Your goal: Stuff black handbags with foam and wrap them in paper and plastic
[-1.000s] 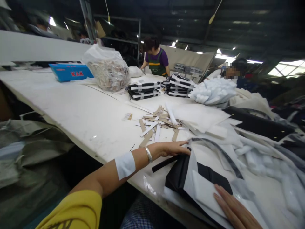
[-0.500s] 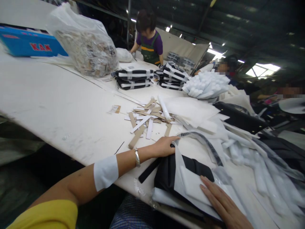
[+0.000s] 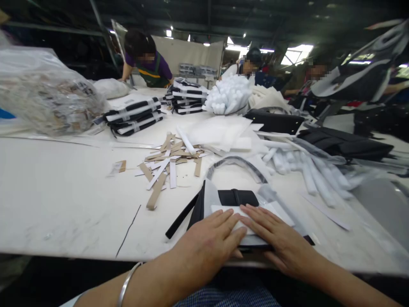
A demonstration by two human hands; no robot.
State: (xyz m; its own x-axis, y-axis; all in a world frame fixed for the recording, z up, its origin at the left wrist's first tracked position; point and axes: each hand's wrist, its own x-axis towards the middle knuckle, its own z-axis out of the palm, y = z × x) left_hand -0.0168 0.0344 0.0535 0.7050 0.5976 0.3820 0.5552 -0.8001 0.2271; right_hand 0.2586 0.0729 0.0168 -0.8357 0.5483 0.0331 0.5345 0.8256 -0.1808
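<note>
A black handbag [image 3: 195,214] lies at the table's near edge in front of me. Clear plastic wraps its arched handle [image 3: 236,159], and a loose black strap [image 3: 182,216] sticks out to the left. White padding [image 3: 220,208] covers part of the bag's upper face, below a black flap [image 3: 238,197]. My left hand [image 3: 211,236] rests on the padding with fingers stretched out. Beside it my right hand [image 3: 277,236] presses there too, fingers straight and flat. Both thumbs are low by the bag's near edge, and what they touch is partly hidden.
Paper and cardboard strips [image 3: 166,164] lie beyond the bag. White foam sheets [image 3: 223,130] and foam rolls [image 3: 306,170] spread behind and right. Wrapped black-and-white stacks [image 3: 136,117], a bulging plastic bag [image 3: 54,96] and a foam bundle [image 3: 228,96] stand farther back. Co-workers [image 3: 148,64] are across the table.
My left hand has left the bag's left top corner and come down onto the padding beside my right hand. The bag now sits squarer to me, and my view has turned right.
</note>
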